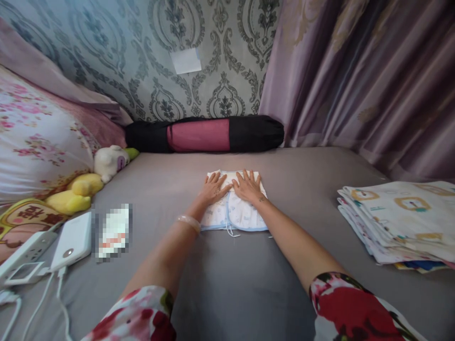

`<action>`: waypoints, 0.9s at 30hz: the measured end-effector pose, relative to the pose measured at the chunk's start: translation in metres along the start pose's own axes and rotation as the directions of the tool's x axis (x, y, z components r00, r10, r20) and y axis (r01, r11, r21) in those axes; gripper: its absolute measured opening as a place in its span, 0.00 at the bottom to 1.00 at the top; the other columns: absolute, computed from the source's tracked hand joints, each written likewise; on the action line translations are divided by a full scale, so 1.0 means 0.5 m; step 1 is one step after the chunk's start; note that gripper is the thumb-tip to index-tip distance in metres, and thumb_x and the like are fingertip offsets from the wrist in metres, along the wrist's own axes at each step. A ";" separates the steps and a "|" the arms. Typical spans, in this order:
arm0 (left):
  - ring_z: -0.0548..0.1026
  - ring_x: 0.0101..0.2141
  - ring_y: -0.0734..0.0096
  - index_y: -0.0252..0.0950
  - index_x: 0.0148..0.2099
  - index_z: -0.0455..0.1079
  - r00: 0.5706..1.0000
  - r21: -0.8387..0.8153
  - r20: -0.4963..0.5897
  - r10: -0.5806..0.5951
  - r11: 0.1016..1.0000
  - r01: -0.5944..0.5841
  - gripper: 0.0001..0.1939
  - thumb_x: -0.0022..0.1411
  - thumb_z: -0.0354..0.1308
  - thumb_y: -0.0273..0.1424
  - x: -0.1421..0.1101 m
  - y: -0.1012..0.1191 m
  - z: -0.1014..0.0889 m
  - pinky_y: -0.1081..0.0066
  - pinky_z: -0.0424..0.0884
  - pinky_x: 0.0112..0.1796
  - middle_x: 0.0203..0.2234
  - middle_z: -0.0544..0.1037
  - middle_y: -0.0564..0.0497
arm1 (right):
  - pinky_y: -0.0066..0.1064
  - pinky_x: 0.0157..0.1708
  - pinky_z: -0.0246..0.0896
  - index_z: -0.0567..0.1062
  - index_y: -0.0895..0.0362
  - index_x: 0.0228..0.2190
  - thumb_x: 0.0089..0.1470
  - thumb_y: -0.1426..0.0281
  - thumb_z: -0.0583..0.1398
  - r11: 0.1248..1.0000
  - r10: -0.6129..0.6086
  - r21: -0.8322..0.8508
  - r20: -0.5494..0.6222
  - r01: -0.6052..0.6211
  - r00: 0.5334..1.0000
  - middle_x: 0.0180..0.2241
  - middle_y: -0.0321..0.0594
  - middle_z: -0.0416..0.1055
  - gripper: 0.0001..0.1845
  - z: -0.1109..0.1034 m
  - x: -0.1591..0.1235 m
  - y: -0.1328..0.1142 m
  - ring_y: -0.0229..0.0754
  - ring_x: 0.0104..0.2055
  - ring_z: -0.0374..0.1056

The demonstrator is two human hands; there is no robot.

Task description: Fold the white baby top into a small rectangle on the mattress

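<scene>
Head view: a small white, blue-trimmed fabric garment (245,215) is touched by left hand (212,189) and right hand (248,188) — fingers (252,176) spread apart — on grey bedding (245,284).

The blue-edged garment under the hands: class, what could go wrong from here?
The white ties trail loose past the lower edge of the garment and might snag.
The left hand and right hand lie flat on it; dragging could crease it.
The cloth stack has uneven edges; a brush from the right sleeve might shift it.
</scene>
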State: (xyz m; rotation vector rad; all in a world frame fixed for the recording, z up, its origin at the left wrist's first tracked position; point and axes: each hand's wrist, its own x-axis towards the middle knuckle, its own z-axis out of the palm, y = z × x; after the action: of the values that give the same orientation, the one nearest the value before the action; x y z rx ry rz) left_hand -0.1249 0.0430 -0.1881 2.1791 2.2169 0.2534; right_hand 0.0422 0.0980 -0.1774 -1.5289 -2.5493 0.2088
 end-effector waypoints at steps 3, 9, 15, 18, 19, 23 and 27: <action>0.49 0.66 0.53 0.41 0.68 0.51 1.000 0.021 0.011 -0.005 1.000 0.005 0.37 0.65 0.35 0.56 0.001 0.003 -0.001 0.50 0.46 0.62 0.67 0.52 0.42 | 0.60 0.61 0.28 0.56 0.54 0.64 0.64 0.53 0.38 1.000 0.003 -0.013 0.003 -0.003 1.000 0.68 0.47 0.45 0.34 0.002 0.002 -0.001 0.61 0.68 0.36; 0.48 0.66 0.56 0.40 0.68 0.51 0.998 0.000 -0.059 0.015 1.000 -0.015 0.35 0.67 0.34 0.53 -0.008 0.007 -0.006 0.52 0.44 0.63 0.67 0.52 0.43 | 0.60 0.60 0.31 0.51 0.52 0.66 0.64 0.53 0.39 1.000 -0.030 -0.010 -0.046 0.029 0.999 0.68 0.49 0.42 0.33 -0.008 -0.012 0.000 0.61 0.68 0.38; 0.51 0.65 0.53 0.44 0.67 0.54 0.999 0.035 -0.033 0.012 0.999 -0.010 0.32 0.68 0.35 0.52 -0.006 0.005 -0.001 0.49 0.48 0.61 0.66 0.55 0.44 | 0.65 0.59 0.31 0.54 0.45 0.64 0.64 0.53 0.39 0.994 -0.109 -0.025 -0.013 0.108 0.994 0.68 0.44 0.44 0.30 -0.010 -0.020 0.006 0.62 0.68 0.37; 0.51 0.65 0.52 0.44 0.67 0.53 1.000 0.041 -0.017 -0.002 0.999 0.003 0.32 0.68 0.35 0.52 -0.003 0.005 -0.001 0.48 0.49 0.60 0.66 0.54 0.43 | 0.65 0.58 0.30 0.58 0.45 0.63 0.65 0.54 0.39 0.993 -0.110 -0.037 -0.024 0.110 0.994 0.67 0.42 0.47 0.29 -0.004 -0.018 0.006 0.61 0.67 0.38; 0.51 0.65 0.51 0.44 0.67 0.53 1.000 0.042 -0.017 -0.002 0.999 0.003 0.32 0.68 0.35 0.52 -0.002 0.005 -0.001 0.48 0.50 0.60 0.66 0.54 0.42 | 0.66 0.58 0.31 0.58 0.45 0.62 0.64 0.54 0.39 0.993 -0.111 -0.037 -0.037 0.110 0.993 0.67 0.42 0.48 0.29 -0.002 -0.017 0.006 0.62 0.67 0.38; 0.51 0.65 0.51 0.44 0.67 0.53 1.000 0.051 -0.026 0.005 0.999 -0.003 0.32 0.68 0.36 0.52 -0.003 0.004 0.001 0.48 0.49 0.60 0.66 0.54 0.42 | 0.67 0.58 0.31 0.60 0.45 0.62 0.64 0.54 0.40 0.994 -0.110 -0.030 -0.051 0.108 0.993 0.67 0.43 0.49 0.29 0.003 -0.018 0.005 0.62 0.67 0.39; 0.52 0.65 0.54 0.43 0.67 0.54 0.999 0.054 -0.049 0.020 0.998 -0.017 0.31 0.68 0.36 0.51 -0.007 0.008 -0.001 0.50 0.47 0.61 0.66 0.55 0.42 | 0.66 0.58 0.30 0.60 0.46 0.62 0.64 0.54 0.40 0.994 -0.113 -0.017 -0.051 0.112 0.992 0.67 0.43 0.48 0.29 -0.002 -0.020 0.002 0.61 0.67 0.39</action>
State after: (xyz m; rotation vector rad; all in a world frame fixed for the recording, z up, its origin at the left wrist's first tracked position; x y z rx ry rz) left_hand -0.1209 0.0393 -0.1877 2.2460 2.2556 0.2545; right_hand 0.0479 0.0896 -0.1774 -1.3716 -2.5918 0.1349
